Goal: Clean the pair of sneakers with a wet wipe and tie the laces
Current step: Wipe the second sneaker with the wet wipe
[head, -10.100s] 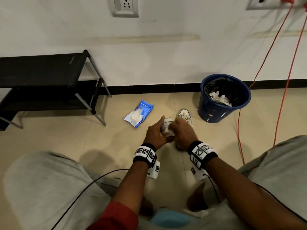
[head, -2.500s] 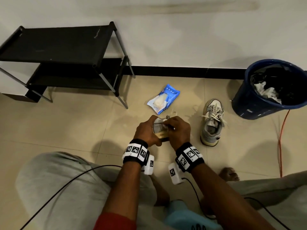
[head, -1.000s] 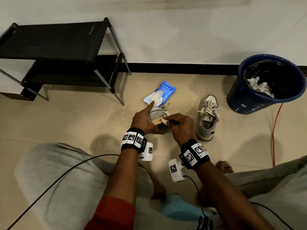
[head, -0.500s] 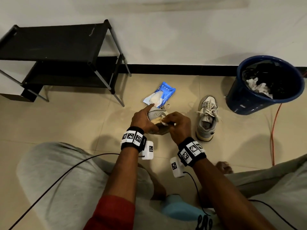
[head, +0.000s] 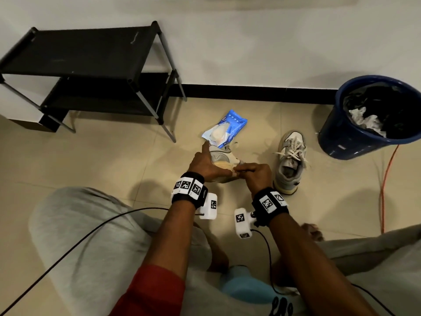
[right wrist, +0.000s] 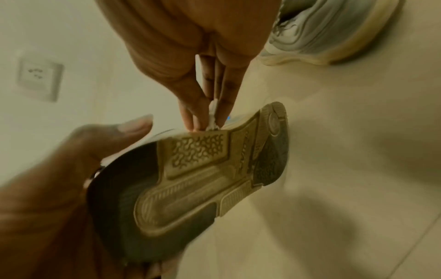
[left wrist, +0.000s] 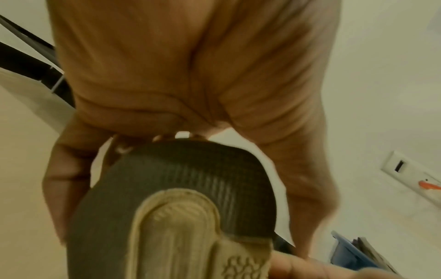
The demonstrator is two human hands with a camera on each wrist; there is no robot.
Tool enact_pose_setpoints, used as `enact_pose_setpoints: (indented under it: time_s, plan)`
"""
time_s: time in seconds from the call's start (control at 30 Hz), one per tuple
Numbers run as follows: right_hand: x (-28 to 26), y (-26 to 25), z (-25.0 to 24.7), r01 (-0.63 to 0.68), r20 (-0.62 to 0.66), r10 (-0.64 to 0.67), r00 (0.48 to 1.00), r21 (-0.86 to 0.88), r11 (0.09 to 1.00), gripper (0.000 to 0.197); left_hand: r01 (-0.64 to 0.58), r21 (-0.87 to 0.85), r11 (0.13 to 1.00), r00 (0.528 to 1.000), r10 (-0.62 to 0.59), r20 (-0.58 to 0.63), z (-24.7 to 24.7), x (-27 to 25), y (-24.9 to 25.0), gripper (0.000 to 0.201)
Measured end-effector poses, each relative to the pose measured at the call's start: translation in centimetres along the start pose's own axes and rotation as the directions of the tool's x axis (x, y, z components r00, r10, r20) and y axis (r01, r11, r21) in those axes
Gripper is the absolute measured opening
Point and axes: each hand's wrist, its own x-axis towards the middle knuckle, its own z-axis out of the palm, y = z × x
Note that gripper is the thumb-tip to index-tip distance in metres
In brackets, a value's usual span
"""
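Note:
My left hand (head: 206,164) grips the heel end of a grey sneaker (head: 222,157) tipped on its side above the floor, its tan and dark sole (right wrist: 203,175) facing me. My right hand (head: 255,176) pinches a small white wet wipe (right wrist: 213,117) between thumb and fingers and holds it against the sole's edge near the forefoot. In the left wrist view the heel of the sole (left wrist: 181,207) fills the frame under my left hand (left wrist: 179,75). The other grey sneaker (head: 289,160) stands upright on the tiles to the right, laces loose.
A blue wipe pack (head: 224,128) lies on the tiles just beyond the held shoe. A blue bin (head: 355,137) with a black liner and used wipes stands at the right. A black two-tier rack (head: 91,69) stands by the wall at left. An orange cable (head: 387,179) runs along the floor.
My right hand with the wipe has slid along the sole's edge to the right. The left hand keeps its grip on the shoe, which is tipped a little further.

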Motion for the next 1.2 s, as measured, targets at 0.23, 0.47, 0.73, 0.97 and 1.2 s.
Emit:
enact_pose_setpoints:
  time_s: [0.23, 0.47, 0.73, 0.97, 1.2]
  plan:
    - [0.7, -1.3, -0.1, -0.009, 0.005, 0.008, 1.0, 0.202, 0.979, 0.03, -0.103, -0.235, 0.967, 0.992, 0.081, -0.101, 0.5, 0.2, -1.2, 0.092]
    - [1.3, 1.4, -0.5, 0.124, -0.042, -0.162, 0.986, -0.468, 0.875, 0.022, -0.022, -0.259, 0.966, 0.996, -0.002, -0.092, 3.9, 0.7, -3.0, 0.104]
    - [1.2, -1.5, 4.4, 0.257, -0.068, -0.281, 0.957, -0.245, 0.935, 0.023, -0.065, -0.151, 0.986, 0.99, 0.045, -0.133, 3.6, 2.0, -3.1, 0.112]
    - [3.9, -1.2, 4.5, 0.15, -0.086, -0.172, 0.981, -0.222, 0.963, 0.021, -0.085, -0.12, 0.989, 0.989, 0.07, -0.129, 3.6, 1.9, -3.9, 0.094]
    - [6.0, 0.4, 2.8, 0.08, -0.149, -0.128, 0.98, -0.291, 0.953, 0.016, -0.085, -0.078, 0.993, 0.992, 0.077, -0.101, 3.8, 2.3, -3.5, 0.103]
